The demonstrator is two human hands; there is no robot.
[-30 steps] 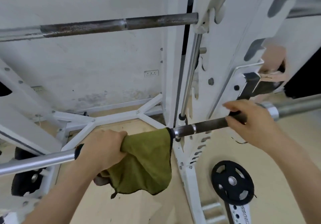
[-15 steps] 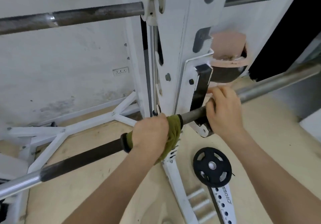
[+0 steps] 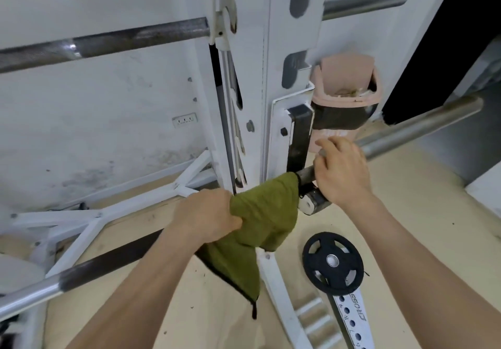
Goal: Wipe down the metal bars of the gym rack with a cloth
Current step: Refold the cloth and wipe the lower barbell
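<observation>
A long metal barbell (image 3: 108,263) runs from lower left to upper right across the white rack upright (image 3: 249,77). My left hand (image 3: 206,216) grips an olive green cloth (image 3: 260,218) wrapped over the bar's dark knurled part, just left of the upright. Part of the cloth hangs loose below the bar. My right hand (image 3: 341,172) grips the same bar right of the black J-hook (image 3: 299,140), next to the sleeve (image 3: 423,129). A second bar (image 3: 108,42) sits higher on the rack.
A black weight plate (image 3: 333,263) lies on the wooden floor beside a white perforated post (image 3: 352,319). A pink bin (image 3: 347,88) stands behind the upright. White base struts (image 3: 108,210) cross the floor at left before a stained wall.
My left hand slid the cloth right along the bar towards the upright, then eased back left a little, and the cloth now hangs loose again. My right hand stays gripping by the hook.
</observation>
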